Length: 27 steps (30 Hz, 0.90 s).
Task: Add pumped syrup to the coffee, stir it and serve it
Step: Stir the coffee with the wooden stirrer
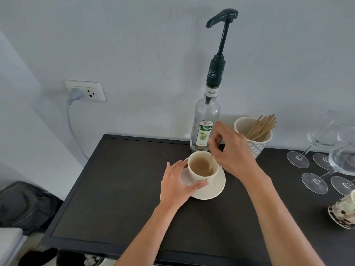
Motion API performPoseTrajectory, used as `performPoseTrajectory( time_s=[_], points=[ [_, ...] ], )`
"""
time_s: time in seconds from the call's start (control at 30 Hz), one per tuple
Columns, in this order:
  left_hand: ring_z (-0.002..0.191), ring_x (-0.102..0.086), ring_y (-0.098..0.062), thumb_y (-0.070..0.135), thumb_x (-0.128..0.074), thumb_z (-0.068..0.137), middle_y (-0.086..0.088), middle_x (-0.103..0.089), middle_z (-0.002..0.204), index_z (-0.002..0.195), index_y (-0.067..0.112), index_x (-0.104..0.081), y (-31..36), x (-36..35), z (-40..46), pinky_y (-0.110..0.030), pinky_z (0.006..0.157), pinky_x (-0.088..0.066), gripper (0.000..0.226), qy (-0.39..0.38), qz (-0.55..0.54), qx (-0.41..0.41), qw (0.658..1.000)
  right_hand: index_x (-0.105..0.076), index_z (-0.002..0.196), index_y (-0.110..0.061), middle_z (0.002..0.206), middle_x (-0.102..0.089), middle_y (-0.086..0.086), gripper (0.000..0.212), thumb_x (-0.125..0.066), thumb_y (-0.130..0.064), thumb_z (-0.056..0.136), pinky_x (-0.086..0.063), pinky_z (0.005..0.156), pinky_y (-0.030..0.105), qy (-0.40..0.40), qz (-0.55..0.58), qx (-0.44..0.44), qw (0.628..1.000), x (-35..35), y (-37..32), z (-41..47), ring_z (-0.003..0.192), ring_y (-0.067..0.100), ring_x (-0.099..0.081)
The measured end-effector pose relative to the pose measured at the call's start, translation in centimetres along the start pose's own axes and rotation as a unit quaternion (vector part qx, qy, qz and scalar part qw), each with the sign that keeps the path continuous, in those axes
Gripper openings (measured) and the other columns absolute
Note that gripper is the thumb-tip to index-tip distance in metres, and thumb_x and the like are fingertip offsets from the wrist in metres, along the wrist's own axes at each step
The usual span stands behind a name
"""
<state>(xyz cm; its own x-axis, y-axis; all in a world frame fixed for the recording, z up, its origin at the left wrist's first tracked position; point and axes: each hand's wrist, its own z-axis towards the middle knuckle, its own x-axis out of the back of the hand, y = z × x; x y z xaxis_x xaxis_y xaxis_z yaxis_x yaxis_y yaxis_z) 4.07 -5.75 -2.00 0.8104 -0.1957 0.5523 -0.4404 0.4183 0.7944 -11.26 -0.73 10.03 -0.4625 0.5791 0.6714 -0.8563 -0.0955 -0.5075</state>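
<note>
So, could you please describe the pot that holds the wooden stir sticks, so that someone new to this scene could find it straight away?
Start at the dark table against the pale wall, and find the tall syrup bottle with its pump at the back edge. Just right of it, partly behind the right hand, stands the cream pot. It alone holds wooden sticks and has a grey patterned lower half, unlike the clear wine glasses further right.

The syrup bottle reads "TEISSEIRE" and "MOJITO".
</note>
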Motion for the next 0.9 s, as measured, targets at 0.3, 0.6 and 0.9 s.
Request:
performPoseTrajectory(
  time_s=[0.3, 0.6, 0.9],
  points=[
    [0.122, -0.02, 0.021, 0.08, -0.07, 0.056, 0.011, -0.059, 0.13, 0.125, 0.031, -0.058, -0.5, -0.3, 0.1, -0.046, 0.119, -0.023, 0.086, 0.003, 0.016, -0.01, 1.0, -0.049, 0.082, -0.011, 0.072, -0.059, 0.003, 0.02, -0.067, -0.008, 0.091, -0.05, 0.064, 0.035, -0.009, 0.02, -0.007, 1.0, -0.2, -0.1, -0.1, 0.07, 0.021, -0.059],
    [0.112, -0.001, 0.029, 0.071, -0.077, 0.057, 0.005, -0.06, 0.131, 0.127, 0.025, -0.059, -0.2, -0.2, -0.1, -0.05, 0.115, -0.028, 0.085, 0.002, 0.009, -0.006, 1.0, -0.052, 0.082, -0.007, 0.072, -0.061, 0.004, 0.017, -0.068, -0.008, 0.09, -0.048, 0.066, 0.034, 0.0, 0.026, -0.006, 1.0, -0.8, -0.3, -0.2, 0.069, 0.024, -0.059],
    [0.12, -0.015, 0.024, 0.077, -0.07, 0.056, 0.01, -0.06, 0.129, 0.124, 0.027, -0.059, -0.8, -0.4, 0.1, -0.044, 0.118, -0.021, 0.085, -0.001, 0.003, -0.018, 1.0, -0.051, 0.083, -0.01, 0.071, -0.058, 0.0, 0.018, -0.067, -0.007, 0.091, -0.046, 0.062, 0.03, 0.036, 0.007, 0.012, 0.999, -1.1, -0.7, -0.1, 0.068, 0.02, -0.055]
  ],
)
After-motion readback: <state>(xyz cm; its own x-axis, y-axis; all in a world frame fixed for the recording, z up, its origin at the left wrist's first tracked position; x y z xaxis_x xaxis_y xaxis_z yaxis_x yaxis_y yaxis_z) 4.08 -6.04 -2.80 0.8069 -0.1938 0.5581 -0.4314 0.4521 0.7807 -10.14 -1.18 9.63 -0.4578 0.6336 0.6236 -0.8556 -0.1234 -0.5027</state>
